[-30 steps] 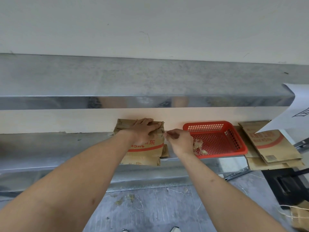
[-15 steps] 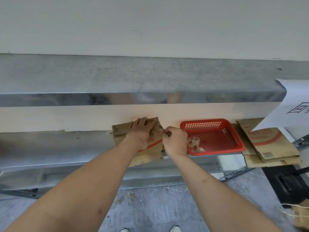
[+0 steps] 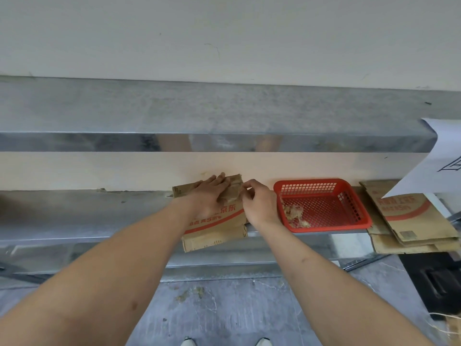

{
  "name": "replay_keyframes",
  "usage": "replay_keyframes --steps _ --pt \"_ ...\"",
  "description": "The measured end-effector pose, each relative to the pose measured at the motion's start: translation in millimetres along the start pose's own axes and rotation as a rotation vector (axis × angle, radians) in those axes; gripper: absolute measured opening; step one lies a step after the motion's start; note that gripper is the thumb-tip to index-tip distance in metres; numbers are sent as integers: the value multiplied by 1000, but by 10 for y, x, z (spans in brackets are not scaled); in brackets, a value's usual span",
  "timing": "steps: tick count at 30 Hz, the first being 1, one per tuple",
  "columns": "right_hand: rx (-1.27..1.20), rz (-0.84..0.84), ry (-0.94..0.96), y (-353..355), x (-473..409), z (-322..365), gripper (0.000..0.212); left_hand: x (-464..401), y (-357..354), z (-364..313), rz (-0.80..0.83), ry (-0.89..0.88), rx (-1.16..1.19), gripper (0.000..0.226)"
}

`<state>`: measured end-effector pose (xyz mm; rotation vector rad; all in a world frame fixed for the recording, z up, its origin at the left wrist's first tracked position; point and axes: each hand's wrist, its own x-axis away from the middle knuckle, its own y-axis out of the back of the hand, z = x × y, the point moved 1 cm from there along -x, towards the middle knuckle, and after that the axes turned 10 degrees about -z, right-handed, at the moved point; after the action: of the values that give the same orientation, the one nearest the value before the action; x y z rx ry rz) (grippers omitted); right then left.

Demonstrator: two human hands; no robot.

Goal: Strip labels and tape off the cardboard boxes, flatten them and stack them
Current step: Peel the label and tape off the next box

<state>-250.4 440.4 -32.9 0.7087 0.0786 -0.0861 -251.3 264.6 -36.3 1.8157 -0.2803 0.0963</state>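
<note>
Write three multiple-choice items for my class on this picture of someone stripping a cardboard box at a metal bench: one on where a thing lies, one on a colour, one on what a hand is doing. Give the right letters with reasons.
1. Where is the basket relative to the box under the hands?
A. to its right
B. to its left
C. on top of it

2. What colour is the basket?
A. blue
B. red
C. green

3. What is the left hand doing?
A. hanging idle off the bench
B. reaching into the basket
C. pressing flat on the box

Answers:
1. A, as the basket sits on the bench just right of the box, past the right hand.
2. B, as its mesh walls and rim are plainly red.
3. C, as its fingers lie straight on the cardboard while the right hand pinches at the box's upper edge.
</note>
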Motion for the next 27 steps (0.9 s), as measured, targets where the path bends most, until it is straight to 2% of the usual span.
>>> replay_keyframes --steps 6,13,16,19,27 --pt "135 -4 87 14 -77 -22 7 19 -66 -14 -39 -7 -1 68" --pt "221 48 270 -11 35 107 19 -19 -65 -8 -60 16 -9 67" --pt "135 75 161 -21 85 44 20 -37 -66 -9 -67 15 -2 73" --pt "45 100 32 -28 112 -18 17 -57 -99 20 -68 8 -10 70" --pt "-151 15 -75 -31 148 -23 12 -3 -117 2 -85 -15 -32 66"
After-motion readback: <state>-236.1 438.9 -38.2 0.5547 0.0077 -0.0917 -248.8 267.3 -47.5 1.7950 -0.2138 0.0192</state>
